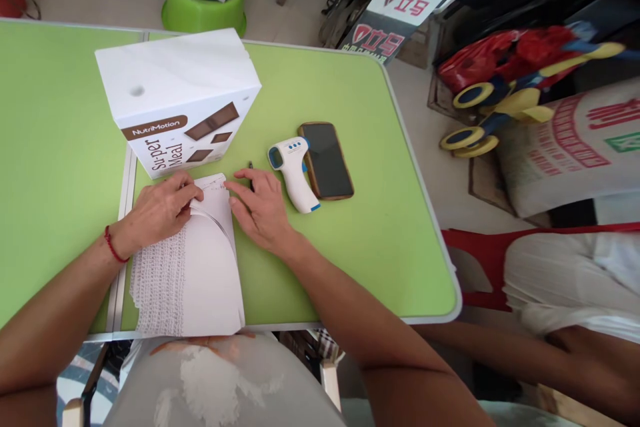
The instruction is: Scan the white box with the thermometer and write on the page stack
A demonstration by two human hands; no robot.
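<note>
Both hands rest on a white cloth [200,280] that lies at the near edge of the green counter [380,240], its lower end reaching that edge and its left strip showing a knitted, lacy weave. The left hand [160,210] sits on the cloth's far left corner, fingers curled over and pinching a fold of the fabric there, so its grip is closed on the cloth; a red cord circles the wrist. The right hand [263,210] lies flat and spread, palm down, its fingertips pressing the cloth's far right corner while the rest of the hand rests on the bare counter just beside it; its grip is open and holds nothing. A thin curved fold runs across the cloth between the two hands. Just beyond the left hand stands a white box [180,100] printed with brown bars, tilted and almost touching the cloth's far edge. Just right of the right hand lies a white and blue thermometer [293,170], and touching its far side lies a phone [326,160], screen up and dark. A small dark object sits on the counter just beyond the right index finger, too small to tell what it is. Off the counter's right edge, another person's arm [550,353] shows beside a red chair.
</note>
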